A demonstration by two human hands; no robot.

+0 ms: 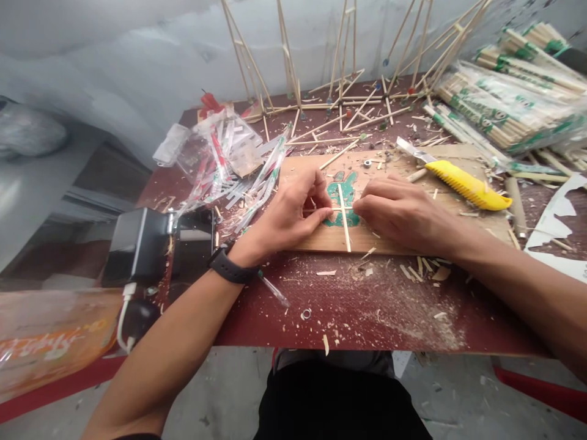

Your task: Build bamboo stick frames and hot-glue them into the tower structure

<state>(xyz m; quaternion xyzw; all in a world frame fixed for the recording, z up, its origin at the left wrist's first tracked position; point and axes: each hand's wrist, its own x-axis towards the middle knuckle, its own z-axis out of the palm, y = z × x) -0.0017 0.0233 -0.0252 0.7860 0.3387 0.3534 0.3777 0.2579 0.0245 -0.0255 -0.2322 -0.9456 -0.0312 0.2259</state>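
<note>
Two thin wooden sticks make a small cross over a wooden board (pixel 298 165) with a green printed figure (pixel 351 183). My left hand (pixel 300 211) pinches the left end of the crosswise stick between thumb and fingers. At its other end, the fingers of my right hand (pixel 397 211) are closed on the same stick; their tips are partly hidden. The upright stick (pixel 346 229) lies between both hands, pointing toward me. Whether the two sticks are joined where they cross, I cannot tell.
A yellow utility knife (pixel 468 183) lies right of my right hand. Stick frames (pixel 342 101) stand along the wall, with packs of chopsticks (pixel 509 110) at right. Plastic wrappers (pixel 224 146) and a black box (pixel 137 244) are at left. Shavings litter the red table (pixel 330 327).
</note>
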